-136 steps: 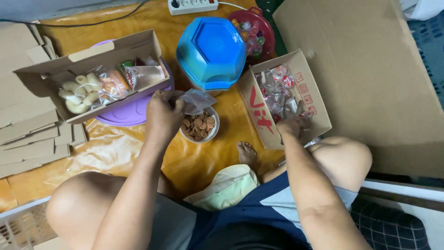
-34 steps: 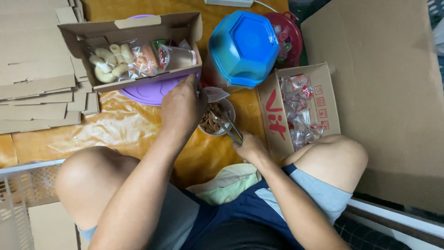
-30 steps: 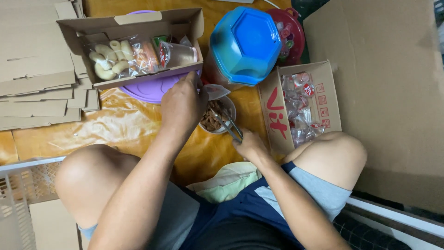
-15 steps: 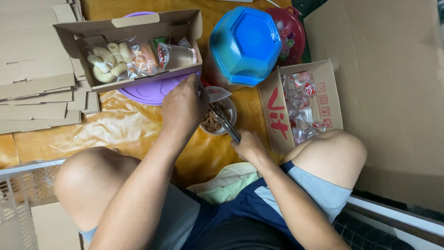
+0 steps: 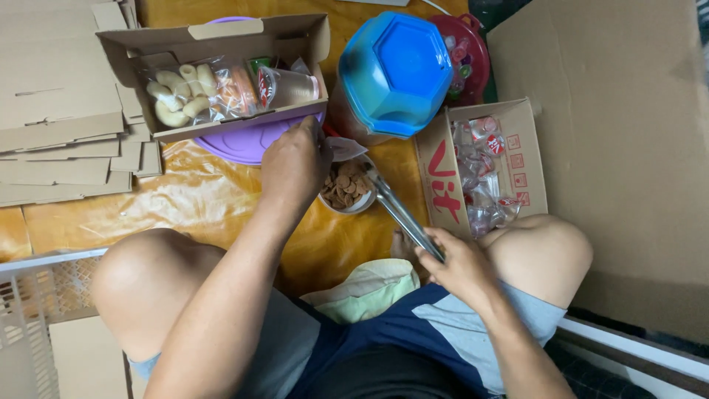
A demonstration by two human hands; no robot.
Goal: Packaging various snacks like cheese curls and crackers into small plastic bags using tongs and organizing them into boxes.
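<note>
My right hand (image 5: 458, 260) grips metal tongs (image 5: 395, 209) whose tips reach into a small white bowl (image 5: 347, 191) of round brown snack pieces on the yellow mat. My left hand (image 5: 295, 164) hovers just left of the bowl and pinches a small clear plastic bag (image 5: 341, 148) above its rim. Behind the left hand stands an open cardboard box (image 5: 221, 77) holding packed snacks in clear bags.
A blue octagonal lid (image 5: 395, 70) covers a container behind the bowl, beside a red bowl of wrapped sweets (image 5: 465, 52). A cardboard box of wrapped sweets (image 5: 484, 170) lies right of the bowl. Flat cardboard sheets (image 5: 59, 111) are stacked left. A purple lid (image 5: 244, 144) lies under the open box.
4.5 s ago my right hand was in the box of wrapped sweets. It now holds tongs at the bowl, and over the last second the tongs stay dipped there while my left hand stays with the bag.
</note>
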